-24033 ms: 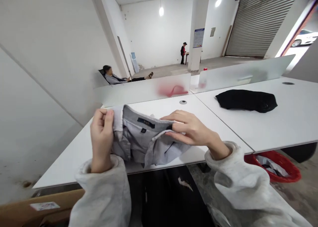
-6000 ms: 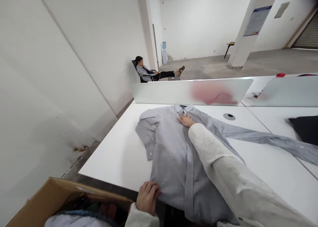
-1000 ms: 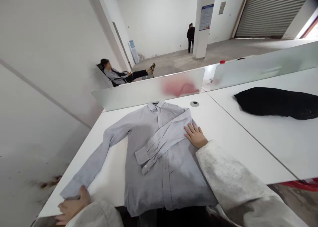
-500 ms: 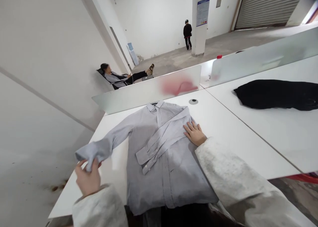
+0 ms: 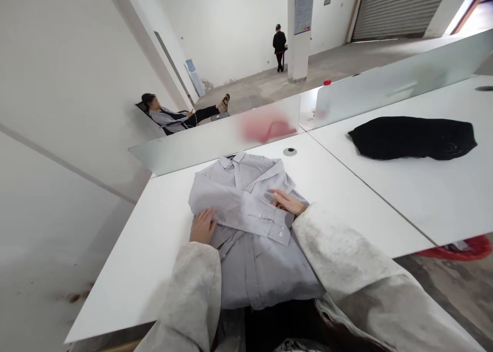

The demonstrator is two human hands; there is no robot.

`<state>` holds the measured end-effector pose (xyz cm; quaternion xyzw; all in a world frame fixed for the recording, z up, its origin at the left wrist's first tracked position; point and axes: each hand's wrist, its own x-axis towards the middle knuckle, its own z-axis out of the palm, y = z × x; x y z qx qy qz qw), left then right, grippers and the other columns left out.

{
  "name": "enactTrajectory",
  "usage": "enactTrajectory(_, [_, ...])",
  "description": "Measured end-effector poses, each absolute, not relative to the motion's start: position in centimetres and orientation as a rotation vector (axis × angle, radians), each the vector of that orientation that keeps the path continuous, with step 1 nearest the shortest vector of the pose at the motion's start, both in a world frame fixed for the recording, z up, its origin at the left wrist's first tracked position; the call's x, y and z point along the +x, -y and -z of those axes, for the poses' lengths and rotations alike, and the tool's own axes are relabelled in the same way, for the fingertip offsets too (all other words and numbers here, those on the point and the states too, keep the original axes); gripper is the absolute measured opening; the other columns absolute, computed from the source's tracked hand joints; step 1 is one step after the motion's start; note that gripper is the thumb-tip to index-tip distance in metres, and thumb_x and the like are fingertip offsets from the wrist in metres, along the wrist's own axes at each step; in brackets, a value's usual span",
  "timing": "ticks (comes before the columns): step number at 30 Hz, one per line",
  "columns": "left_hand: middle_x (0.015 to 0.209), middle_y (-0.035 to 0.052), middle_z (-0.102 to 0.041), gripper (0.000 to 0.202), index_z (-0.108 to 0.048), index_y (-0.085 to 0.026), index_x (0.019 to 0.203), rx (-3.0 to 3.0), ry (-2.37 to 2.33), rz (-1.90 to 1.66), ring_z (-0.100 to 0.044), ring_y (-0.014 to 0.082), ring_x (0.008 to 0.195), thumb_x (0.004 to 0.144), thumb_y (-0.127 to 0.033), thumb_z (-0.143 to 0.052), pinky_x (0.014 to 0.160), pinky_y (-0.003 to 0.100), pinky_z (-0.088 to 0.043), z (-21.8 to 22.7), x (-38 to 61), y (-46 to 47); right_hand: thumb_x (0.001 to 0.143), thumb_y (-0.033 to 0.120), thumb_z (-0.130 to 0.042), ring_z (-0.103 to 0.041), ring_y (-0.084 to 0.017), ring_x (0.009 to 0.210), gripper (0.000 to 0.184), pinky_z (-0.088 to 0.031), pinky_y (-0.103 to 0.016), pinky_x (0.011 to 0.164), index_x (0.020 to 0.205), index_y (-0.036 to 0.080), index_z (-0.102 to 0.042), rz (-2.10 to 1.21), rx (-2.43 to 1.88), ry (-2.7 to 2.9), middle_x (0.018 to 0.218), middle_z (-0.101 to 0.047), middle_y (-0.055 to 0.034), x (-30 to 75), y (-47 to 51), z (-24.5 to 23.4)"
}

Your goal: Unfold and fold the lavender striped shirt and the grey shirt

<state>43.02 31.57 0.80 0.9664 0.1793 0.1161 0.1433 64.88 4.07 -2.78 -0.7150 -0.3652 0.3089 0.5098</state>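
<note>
A light grey button shirt (image 5: 250, 259) lies flat on the white table (image 5: 162, 249), collar away from me, hem hanging over the near edge. Both sleeves are folded across the chest, the left one (image 5: 239, 213) on top with its cuff near the right side. My left hand (image 5: 203, 227) rests flat on the shirt's left edge at the sleeve fold, fingers stretched out. My right hand (image 5: 287, 202) lies flat on the chest beside the cuff, fingers extended. Neither hand holds anything.
A black garment (image 5: 412, 137) lies on the adjoining table to the right. Frosted dividers (image 5: 215, 141) stand along the tables' far edges. A red basket (image 5: 462, 248) sits on the floor at right. One person reclines in a chair at back left; another stands by a pillar.
My left hand has carried the shirt's left sleeve up from the table edge and across the chest, let go of it, and now rests flat. My right hand stays on the shirt.
</note>
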Motion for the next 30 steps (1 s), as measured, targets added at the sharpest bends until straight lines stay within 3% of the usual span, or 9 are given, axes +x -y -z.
enactTrajectory(3, [0.133,0.0170,-0.053,0.044,-0.054,-0.009,0.122,2.751,-0.702,-0.441,-0.043,0.0274,0.129,0.087,-0.027,-0.035,0.109,0.045,-0.030,1.7,41.8,-34.3,0.079,0.063,-0.055,-0.039,-0.010,0.052,0.087,-0.038,-0.022,0.052,0.144,0.014,-0.025,-0.796,-1.691,1.118,0.060,-0.044,0.0070,65.1,-3.7,2.8])
enactTrajectory(5, [0.137,0.0166,-0.049,0.045,-0.051,-0.009,0.125,2.727,-0.776,-0.478,-0.039,0.0274,0.132,0.086,-0.026,-0.036,0.109,0.045,-0.031,2.7,41.2,-35.2,0.077,0.061,-0.059,-0.031,-0.008,0.048,0.092,-0.032,-0.020,0.048,0.146,0.014,-0.022,-0.866,-1.648,1.314,0.056,-0.034,0.0102,65.3,-3.1,2.3])
enactTrajectory(10, [0.142,0.0151,-0.043,0.048,-0.049,-0.012,0.130,2.687,-0.866,-0.489,-0.037,0.0285,0.133,0.086,-0.026,-0.038,0.108,0.046,-0.032,4.0,41.1,-35.9,0.081,0.055,-0.057,-0.023,-0.006,0.045,0.061,-0.027,-0.018,0.043,0.126,0.014,-0.055,-0.932,-1.563,1.522,0.053,-0.027,0.0100,66.4,-0.8,-0.1])
enactTrajectory(12, [0.141,0.0155,-0.044,0.048,-0.048,-0.011,0.131,2.678,-0.881,-0.487,-0.038,0.0286,0.132,0.086,-0.026,-0.037,0.108,0.045,-0.033,4.2,41.2,-36.1,0.079,0.055,-0.060,-0.027,-0.004,0.042,0.059,-0.030,-0.016,0.043,0.121,0.013,-0.059,-1.028,-1.537,1.483,0.051,-0.030,0.0104,66.8,0.0,-0.5])
enactTrajectory(16, [0.140,0.0155,-0.046,0.048,-0.048,-0.012,0.132,2.667,-0.900,-0.475,-0.040,0.0289,0.131,0.087,-0.025,-0.037,0.108,0.045,-0.033,4.1,41.2,-36.3,0.067,0.059,-0.069,-0.052,-0.008,0.046,0.070,-0.044,-0.018,0.046,0.120,0.016,-0.056,-1.386,-1.512,1.293,0.061,-0.057,0.0057,67.2,0.5,0.4])
enactTrajectory(18, [0.141,0.0175,-0.044,0.048,-0.049,-0.009,0.131,2.663,-0.912,-0.468,-0.038,0.0301,0.132,0.087,-0.024,-0.037,0.108,0.045,-0.033,3.9,41.2,-36.3,0.061,0.059,-0.073,-0.059,-0.010,0.050,0.073,-0.048,-0.020,0.047,0.118,0.016,-0.056,-1.499,-1.499,1.218,0.066,-0.063,0.0037,67.2,0.5,0.8])
enactTrajectory(23, [0.147,0.0199,-0.032,0.050,-0.048,-0.006,0.131,2.638,-0.986,-0.432,-0.033,0.0333,0.134,0.084,-0.017,-0.037,0.109,0.045,-0.029,3.4,40.8,-36.5,0.065,0.056,-0.073,-0.064,-0.014,0.051,0.065,-0.052,-0.023,0.048,0.111,0.014,-0.056,-1.497,-1.454,1.113,0.062,-0.065,0.0021,67.9,2.3,0.0])
enactTrajectory(26, [0.142,0.0242,-0.039,0.049,-0.050,-0.004,0.128,2.609,-1.028,-0.355,-0.036,0.0339,0.133,0.083,-0.020,-0.039,0.107,0.047,-0.031,3.3,39.5,-35.9,0.068,0.057,-0.070,-0.065,-0.015,0.052,0.063,-0.052,-0.023,0.048,0.110,0.013,-0.054,-1.454,-1.455,1.053,0.065,-0.068,-0.0011,68.2,4.1,-0.7])
enactTrajectory(30, [0.135,0.0213,-0.049,0.051,-0.054,-0.009,0.124,2.593,-0.989,-0.260,-0.041,0.0338,0.130,0.078,-0.032,-0.047,0.105,0.048,-0.034,3.4,35.4,-32.8,0.073,0.053,-0.068,-0.062,-0.014,0.044,0.060,-0.047,-0.020,0.040,0.113,0.012,-0.052,-1.549,-1.567,1.049,0.062,-0.069,-0.0015,67.9,4.6,-0.8])
